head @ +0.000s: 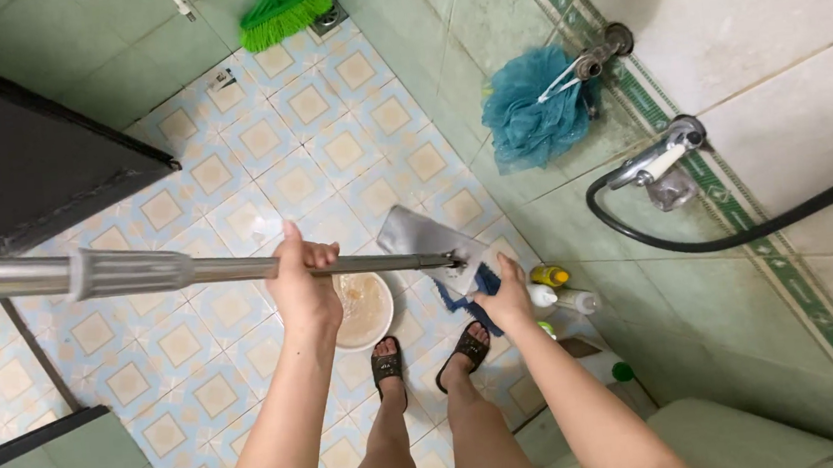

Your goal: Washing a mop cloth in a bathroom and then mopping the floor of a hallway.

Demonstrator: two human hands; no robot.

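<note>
1. The left hand is wrapped around the metal pole of a mop, thumb pointing up to 12 o'clock, fingers curled over the top of the shaft.
2. The pole runs level across the picture from 9 o'clock toward 3 o'clock, thick and grey at the left edge, thinner where the hand grips it.
3. The pole ends at the flat grey mop head, which is tilted up off the floor, just right of the picture's centre.
4. The right hand sits at the lower edge of the mop head, at 4 o'clock from it, fingers closed on the dark blue cloth that hangs there.
5. A round white bucket with murky water stands on the floor directly under the pole, touching the left hand's outline from the 3 o'clock side.
6. Two feet in black sandals stand at 6 o'clock from the bucket on the patterned floor tiles.
7. A teal bath sponge hangs from a tap on the wall at 1 o'clock from the mop head.
8. A black hose curves from a second tap at 3 o'clock.
9. Small bottles stand on the floor just right of the right hand.
10. A green broom leans in the corner at 12 o'clock.
</note>
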